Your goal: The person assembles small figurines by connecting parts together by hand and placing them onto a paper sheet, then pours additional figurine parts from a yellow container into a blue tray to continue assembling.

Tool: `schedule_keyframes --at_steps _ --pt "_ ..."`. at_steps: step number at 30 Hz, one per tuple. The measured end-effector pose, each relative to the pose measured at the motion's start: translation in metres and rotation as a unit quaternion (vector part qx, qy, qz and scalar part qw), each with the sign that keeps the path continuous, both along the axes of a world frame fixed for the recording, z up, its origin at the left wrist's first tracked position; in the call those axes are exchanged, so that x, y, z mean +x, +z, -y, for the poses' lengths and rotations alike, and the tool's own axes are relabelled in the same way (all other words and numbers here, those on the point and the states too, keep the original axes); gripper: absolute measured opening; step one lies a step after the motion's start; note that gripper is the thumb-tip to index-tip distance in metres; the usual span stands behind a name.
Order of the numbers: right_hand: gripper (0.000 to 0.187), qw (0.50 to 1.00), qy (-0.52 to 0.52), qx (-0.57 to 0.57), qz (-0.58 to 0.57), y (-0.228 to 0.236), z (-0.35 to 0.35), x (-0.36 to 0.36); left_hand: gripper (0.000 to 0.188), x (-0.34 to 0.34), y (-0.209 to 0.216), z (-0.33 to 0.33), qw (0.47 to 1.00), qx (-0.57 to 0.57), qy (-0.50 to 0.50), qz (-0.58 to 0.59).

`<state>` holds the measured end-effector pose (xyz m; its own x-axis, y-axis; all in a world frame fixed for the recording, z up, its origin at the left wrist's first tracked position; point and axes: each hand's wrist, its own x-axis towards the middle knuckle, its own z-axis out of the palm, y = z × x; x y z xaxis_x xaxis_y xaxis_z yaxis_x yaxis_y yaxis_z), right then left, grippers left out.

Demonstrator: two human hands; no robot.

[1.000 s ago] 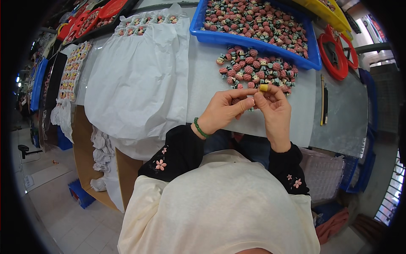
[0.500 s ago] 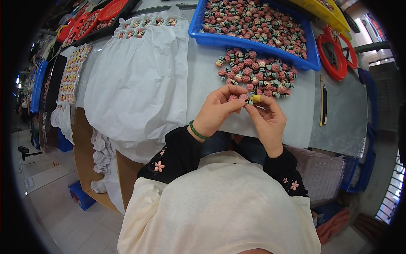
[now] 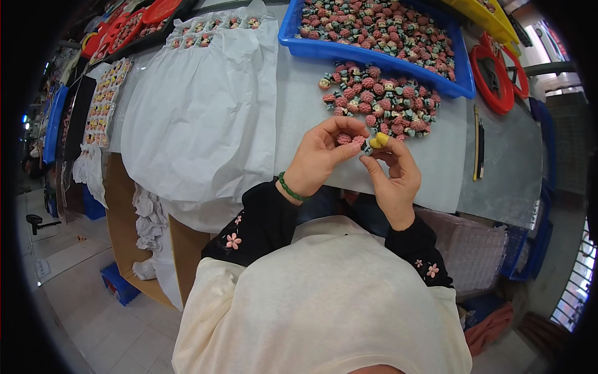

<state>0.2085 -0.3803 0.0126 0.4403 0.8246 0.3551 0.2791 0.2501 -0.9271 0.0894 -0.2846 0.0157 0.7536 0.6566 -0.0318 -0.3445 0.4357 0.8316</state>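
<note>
My left hand [image 3: 316, 153], a green bead bracelet at its wrist, is closed round small pink-haired figurines. One figurine [image 3: 359, 142] sticks out between thumb and forefinger; another [image 3: 343, 138] sits further inside the fingers. My right hand [image 3: 396, 181], with yellow finger covers on its fingertips, has thumb and fingers around the outer figurine's grey-green lower end. Its grip looks light, and the exact contact is partly hidden. Just beyond my hands lies a loose pile of similar figurines [image 3: 386, 103].
A blue tray [image 3: 380, 65] full of figurines stands behind the pile. White sheeting [image 3: 199, 118] covers the left of the table, with a filled figurine tray [image 3: 215, 28] at its far end. Red rings [image 3: 492, 81] and two thin sticks [image 3: 478, 143] lie at right.
The yellow-covered fingers of my right hand have lifted slightly from the figurine's side, showing more of its lower end. My left hand stays nearly in place.
</note>
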Motion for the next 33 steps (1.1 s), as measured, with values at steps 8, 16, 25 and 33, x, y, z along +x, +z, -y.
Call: schedule_keyframes --at_steps 8,16,25,33 --pt "0.035 1.000 0.001 0.009 -0.011 -0.004 0.004 0.002 0.035 -0.003 -0.002 0.000 0.999 -0.003 -0.028 -0.016" --pt "0.022 0.990 0.059 -0.058 -0.118 0.011 0.000 0.009 0.037 -0.003 0.009 -0.003 1.000 0.007 0.014 0.005" --pt "0.019 0.968 0.020 -0.110 -0.226 0.013 -0.010 -0.002 0.034 -0.008 0.006 0.003 0.990 0.063 0.034 -0.121" --pt "0.026 0.948 0.055 -0.034 -0.311 0.022 -0.015 -0.012 0.034 -0.017 0.039 -0.014 0.946 0.282 0.041 -0.156"
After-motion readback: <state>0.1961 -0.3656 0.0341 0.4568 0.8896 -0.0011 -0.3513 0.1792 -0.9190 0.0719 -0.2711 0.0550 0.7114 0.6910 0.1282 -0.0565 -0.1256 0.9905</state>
